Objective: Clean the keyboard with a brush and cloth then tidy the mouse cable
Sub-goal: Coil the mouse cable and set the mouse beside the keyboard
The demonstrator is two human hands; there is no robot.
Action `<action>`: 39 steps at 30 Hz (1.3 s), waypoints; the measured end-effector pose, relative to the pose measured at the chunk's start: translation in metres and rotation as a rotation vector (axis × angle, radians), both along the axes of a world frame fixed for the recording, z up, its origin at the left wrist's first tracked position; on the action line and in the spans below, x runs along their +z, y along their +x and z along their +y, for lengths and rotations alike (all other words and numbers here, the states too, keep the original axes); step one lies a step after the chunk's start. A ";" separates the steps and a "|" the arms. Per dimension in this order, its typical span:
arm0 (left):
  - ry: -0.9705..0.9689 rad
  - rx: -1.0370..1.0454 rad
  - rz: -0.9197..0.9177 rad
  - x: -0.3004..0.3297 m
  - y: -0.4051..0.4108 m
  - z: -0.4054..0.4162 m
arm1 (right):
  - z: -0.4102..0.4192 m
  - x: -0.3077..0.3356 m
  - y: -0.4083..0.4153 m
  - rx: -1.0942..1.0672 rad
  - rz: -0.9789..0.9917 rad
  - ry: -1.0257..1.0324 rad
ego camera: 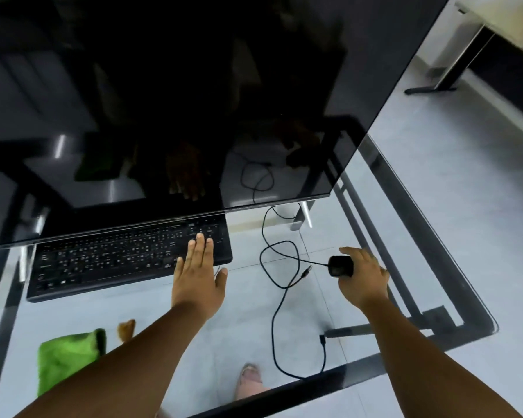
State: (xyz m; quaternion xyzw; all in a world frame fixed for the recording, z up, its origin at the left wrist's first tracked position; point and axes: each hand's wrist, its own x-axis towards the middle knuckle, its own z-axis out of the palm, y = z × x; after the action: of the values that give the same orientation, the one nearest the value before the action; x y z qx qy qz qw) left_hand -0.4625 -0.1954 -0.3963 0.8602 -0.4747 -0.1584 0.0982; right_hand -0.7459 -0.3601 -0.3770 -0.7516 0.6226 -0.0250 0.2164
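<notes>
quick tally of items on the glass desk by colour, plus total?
Black: 3 — black flat keyboard, small black mouse with its thin black cable, large black monitor
Green: 1 — green fuzzy cloth
Brown: 1 — small brown object, partly hidden, cannot identify
Total: 5

Black keyboard [127, 257], black mouse [340, 266] and cable [280, 300], bright green cloth [68, 362]
</notes>
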 end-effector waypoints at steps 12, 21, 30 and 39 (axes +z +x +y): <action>0.050 0.070 -0.062 -0.001 -0.003 -0.013 | -0.024 -0.013 0.020 -0.067 -0.365 -0.006; 0.069 0.115 -0.018 -0.004 0.012 -0.006 | -0.040 -0.021 0.099 -0.155 -0.478 0.035; 0.069 0.141 0.008 -0.007 0.028 0.000 | -0.046 -0.023 0.137 -0.260 -0.454 -0.025; 0.073 0.132 -0.009 -0.009 0.029 0.001 | -0.049 -0.031 0.144 -0.232 -0.386 -0.049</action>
State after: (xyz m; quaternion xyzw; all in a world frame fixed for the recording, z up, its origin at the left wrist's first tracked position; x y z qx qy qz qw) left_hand -0.4337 -0.1948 -0.4057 0.8934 -0.4111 -0.1649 0.0748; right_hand -0.6016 -0.4093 -0.4076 -0.6614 0.6511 -0.2080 0.3089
